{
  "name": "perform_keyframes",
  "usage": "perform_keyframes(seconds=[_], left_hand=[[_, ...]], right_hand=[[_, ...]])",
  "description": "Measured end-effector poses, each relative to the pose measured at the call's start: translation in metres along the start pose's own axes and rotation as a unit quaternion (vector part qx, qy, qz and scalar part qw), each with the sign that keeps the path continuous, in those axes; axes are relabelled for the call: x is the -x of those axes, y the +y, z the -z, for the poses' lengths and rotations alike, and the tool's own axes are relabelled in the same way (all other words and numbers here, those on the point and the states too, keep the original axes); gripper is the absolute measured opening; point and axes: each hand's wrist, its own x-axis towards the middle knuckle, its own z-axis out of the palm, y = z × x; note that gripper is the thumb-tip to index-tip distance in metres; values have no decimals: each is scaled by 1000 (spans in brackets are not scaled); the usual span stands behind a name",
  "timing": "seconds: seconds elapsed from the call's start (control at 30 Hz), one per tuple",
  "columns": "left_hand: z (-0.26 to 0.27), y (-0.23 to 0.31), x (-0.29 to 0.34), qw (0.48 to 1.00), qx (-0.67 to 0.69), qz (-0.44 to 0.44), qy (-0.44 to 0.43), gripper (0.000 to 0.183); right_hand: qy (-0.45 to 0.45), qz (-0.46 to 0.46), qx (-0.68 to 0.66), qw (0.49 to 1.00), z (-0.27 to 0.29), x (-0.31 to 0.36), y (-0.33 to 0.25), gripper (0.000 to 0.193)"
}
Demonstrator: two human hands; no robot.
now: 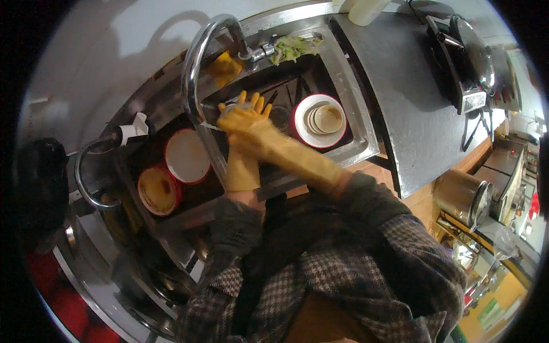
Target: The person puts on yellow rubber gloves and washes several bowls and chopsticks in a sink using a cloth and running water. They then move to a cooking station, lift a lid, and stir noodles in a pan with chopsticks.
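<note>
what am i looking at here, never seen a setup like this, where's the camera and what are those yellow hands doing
There is no machine: these are a person's hands in yellow rubber gloves. A fisheye camera on the person's head looks down, so straight edges bend. The right hand crosses over the left hand above a metal sink, near a curved faucet. Blur hides whether they hold anything. Small bowls sit in a red-rimmed white dish; two more dishes lie on the left. Leafy greens rest at the back.
</note>
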Motion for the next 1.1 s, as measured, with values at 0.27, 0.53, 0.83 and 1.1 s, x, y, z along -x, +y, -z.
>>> perform_keyframes(seconds=[0.27,0.53,0.83,1.1], left_hand=[[-3,35,34,994,75,-47,-57,61],[8,45,20,957,-190,-204,75,62],[18,50,24,997,-17,-26,-68,66],[-10,2,24,973,-158,-153,72,45]], right_hand=[[51,-95,23,994,-32,-81,6,25],[135,-280,-266,912,-20,-53,-48,31],[-66,-92,-159,981,-6,-27,-11,18],[-125,-208,82,967,3,-27,-4,40]])
